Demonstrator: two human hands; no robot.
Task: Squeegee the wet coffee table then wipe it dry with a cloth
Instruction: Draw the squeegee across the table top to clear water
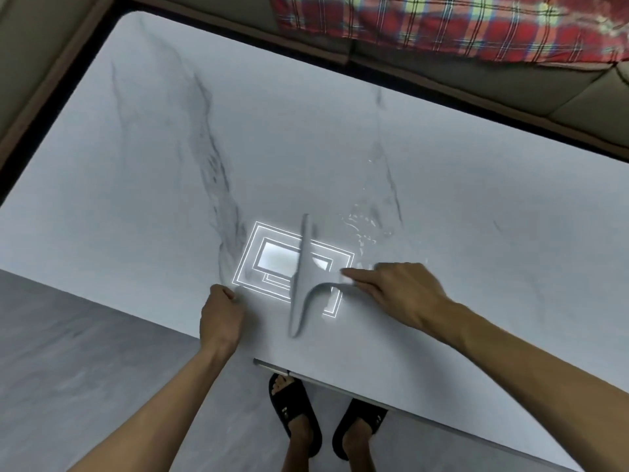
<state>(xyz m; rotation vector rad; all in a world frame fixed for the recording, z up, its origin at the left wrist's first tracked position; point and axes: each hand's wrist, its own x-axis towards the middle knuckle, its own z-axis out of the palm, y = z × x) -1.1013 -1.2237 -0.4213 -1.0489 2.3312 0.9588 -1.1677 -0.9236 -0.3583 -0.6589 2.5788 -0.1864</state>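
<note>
The white marble coffee table (340, 137) fills most of the view. A grey squeegee (301, 277) lies on its near part, with the long blade running away from me and the curved handle bending right. My right hand (398, 294) holds the end of that handle, forefinger stretched along it. Water (362, 229) glistens on the table just beyond and right of the blade. My left hand (221, 311) rests on the table near its front edge, left of the squeegee, fingers curled and holding nothing. No cloth is in view.
A ceiling light's reflection (272, 264) shines on the table under the squeegee. A sofa (510, 90) with a red plaid fabric (442, 25) runs along the far side. Grey floor (85, 369) lies at the near left. My feet in black slides (296, 413) stand below the table's front edge.
</note>
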